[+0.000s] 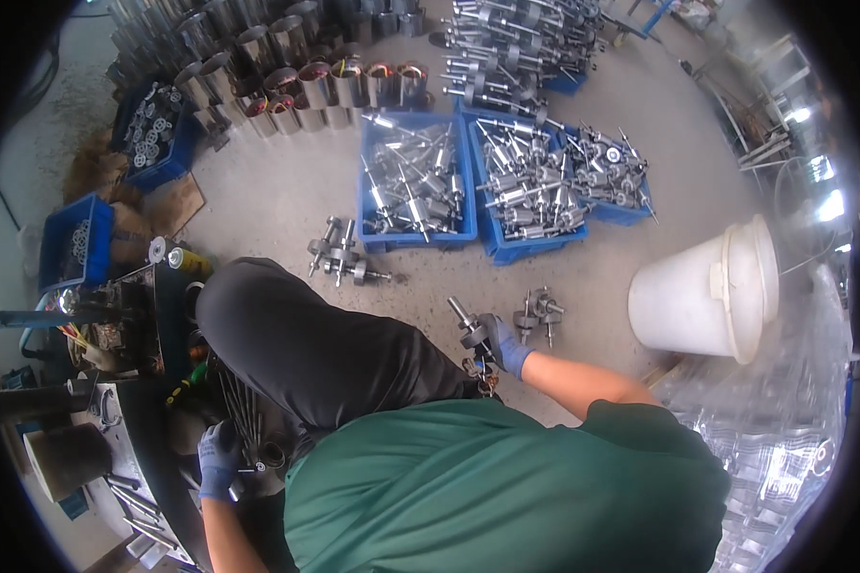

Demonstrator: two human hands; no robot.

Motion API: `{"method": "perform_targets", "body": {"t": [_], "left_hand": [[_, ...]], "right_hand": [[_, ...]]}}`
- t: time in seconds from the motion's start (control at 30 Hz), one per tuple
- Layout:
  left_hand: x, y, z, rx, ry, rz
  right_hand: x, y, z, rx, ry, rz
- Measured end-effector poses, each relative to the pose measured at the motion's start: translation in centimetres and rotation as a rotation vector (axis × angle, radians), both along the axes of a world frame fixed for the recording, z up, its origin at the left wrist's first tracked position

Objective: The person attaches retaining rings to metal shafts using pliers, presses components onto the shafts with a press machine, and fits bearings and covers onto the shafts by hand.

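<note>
My right hand [505, 346], in a blue-grey glove, is closed round a metal rotor [473, 332] with a thick grey core. Its bare shaft end points up and to the left, beside my right hip. A few similar rotors [542, 309] stand on the floor just beyond that hand. At the lower left, my left hand [218, 460], gloved alike, is by the edge of the workbench [129, 454]. Its fingers look curled, and what they hold is hidden. Close to it show a small silver metal part [237, 489] and several long dark rods [246, 411].
Blue crates [468, 177] full of shafted rotors stand ahead, with more rotors [516, 57] stacked behind. Several metal cylinders [317, 84] fill the far left. More rotors [342, 253] stand on the floor. A white bucket [683, 296] and clear plastic wrap [764, 449] are at right.
</note>
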State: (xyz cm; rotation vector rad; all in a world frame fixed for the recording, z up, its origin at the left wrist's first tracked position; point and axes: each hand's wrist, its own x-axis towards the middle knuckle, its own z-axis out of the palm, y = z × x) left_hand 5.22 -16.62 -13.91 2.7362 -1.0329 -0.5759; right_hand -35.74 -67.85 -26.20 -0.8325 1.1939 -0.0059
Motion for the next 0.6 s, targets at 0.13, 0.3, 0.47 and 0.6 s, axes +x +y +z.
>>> {"method": "perform_targets", "body": {"t": [0.13,0.3,0.47,0.6], "left_hand": [[0.2,0.9,-0.4,0.026,0.031,0.014],[-0.1,1.9,-0.7,0.091,0.090,0.057],[-0.5,0.5,-0.3,0.148,0.086,0.027],[-0.7,1.1,-1.4,0.168,0.100,0.070]], "right_hand": [[-1.2,0.4,-2.6,0.076,0.189,0.005],[-4.2,0.5,-7.3,-0.198,0.370,0.238],[-4.6,0.1,-9.1,-0.351,0.349,0.668],[-1.0,0.4,-7.8,0.227,0.148,0.015]]}}
